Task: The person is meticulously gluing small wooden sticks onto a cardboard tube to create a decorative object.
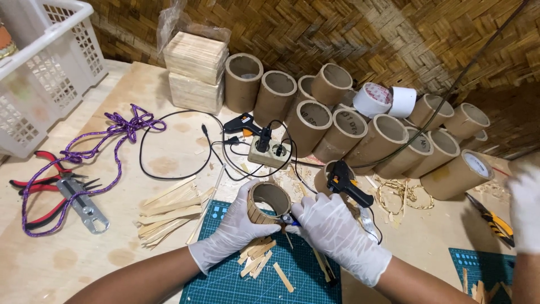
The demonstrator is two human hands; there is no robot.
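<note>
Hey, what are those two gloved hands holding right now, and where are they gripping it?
The left hand grips the cardboard tube around its outer side wall. The right hand pinches a small blue-tipped tool at the tube; its grip point is hidden.

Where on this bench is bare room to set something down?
Bare plywood lies between the purple cord and the loose sticks, and below the pliers. It is crowded around the cardboard tubes, power strip and cutting mat.

Left hand (236, 228) grips stick-clad cardboard tube (268, 202); right hand (332, 228) touches it, green cutting mat (225, 284) below.
</note>
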